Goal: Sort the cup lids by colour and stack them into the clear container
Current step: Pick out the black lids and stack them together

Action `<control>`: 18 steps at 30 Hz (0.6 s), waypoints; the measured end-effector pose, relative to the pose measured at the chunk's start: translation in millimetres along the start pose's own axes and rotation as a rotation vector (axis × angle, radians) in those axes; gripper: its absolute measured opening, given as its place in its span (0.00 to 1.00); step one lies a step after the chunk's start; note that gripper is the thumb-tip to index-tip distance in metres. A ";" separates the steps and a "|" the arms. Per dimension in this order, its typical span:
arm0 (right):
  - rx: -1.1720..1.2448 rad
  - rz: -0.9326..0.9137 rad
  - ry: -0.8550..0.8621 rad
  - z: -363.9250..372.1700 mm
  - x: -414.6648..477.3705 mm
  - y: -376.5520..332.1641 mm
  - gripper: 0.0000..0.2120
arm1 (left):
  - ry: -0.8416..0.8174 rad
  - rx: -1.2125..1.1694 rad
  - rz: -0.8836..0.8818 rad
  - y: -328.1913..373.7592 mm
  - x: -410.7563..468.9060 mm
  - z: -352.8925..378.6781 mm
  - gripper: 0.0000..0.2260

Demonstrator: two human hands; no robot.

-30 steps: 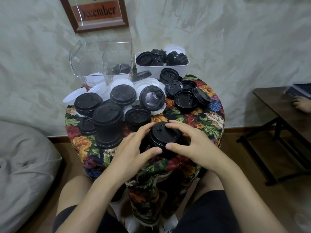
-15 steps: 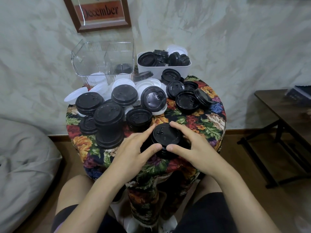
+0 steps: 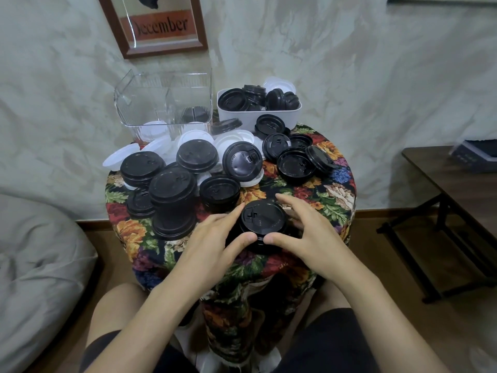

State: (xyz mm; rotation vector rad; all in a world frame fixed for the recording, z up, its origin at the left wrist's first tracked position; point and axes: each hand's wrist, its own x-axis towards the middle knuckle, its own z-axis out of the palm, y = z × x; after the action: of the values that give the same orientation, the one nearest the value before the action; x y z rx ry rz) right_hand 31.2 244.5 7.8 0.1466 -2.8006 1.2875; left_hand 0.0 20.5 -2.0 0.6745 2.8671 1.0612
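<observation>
**A:** What are the two hands doing?

**B:** Both are gripping the short stack of black lids (image 3: 262, 220), which is sitting near the front edge of the round table (image 3: 332, 192). The left hand (image 3: 212, 246) is curling round its left side, and the right hand (image 3: 309, 238) is curling round its right side. The thumbs are lying on the near rim, almost meeting, and the forefingers are reaching to the far rim. Neither hand is opening wide.

**A:** And where is the clear container (image 3: 166, 98) standing?

**B:** At the back left of the table, by the wall and just beside the white tub (image 3: 258, 115). A divider is splitting it. Some white lids are lying low in the left part, and some black lids in the right part.

**A:** Where are the other lids lying?

**B:** The tall stack of black lids (image 3: 173, 203) is standing to the left of the hands. More black lids are lying spread behind it, some upside down. The loose white lids (image 3: 232, 138) are lying in front of the container, partly under black ones. The tub is also holding mostly black lids.
</observation>
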 end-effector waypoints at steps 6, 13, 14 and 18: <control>-0.014 0.037 0.104 -13.4 8.5 13.1 0.40 | 0.038 -0.054 -0.006 11.2 19.8 11.6 0.29; 0.226 0.043 0.086 -34.0 29.6 20.4 0.14 | 0.052 -0.073 -0.028 7.3 25.3 17.0 0.31; 0.177 0.055 0.150 -37.1 37.4 23.5 0.13 | 0.059 -0.071 -0.030 6.6 24.6 17.1 0.32; -0.393 0.091 0.244 -42.5 67.5 33.7 0.20 | 0.087 -0.054 -0.048 8.2 15.0 15.0 0.37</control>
State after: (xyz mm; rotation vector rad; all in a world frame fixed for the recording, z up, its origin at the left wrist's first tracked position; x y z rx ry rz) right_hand -39.1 294.4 16.1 -0.1473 -2.8001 0.6865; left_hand -8.0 41.3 -6.4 0.5680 2.8982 1.1854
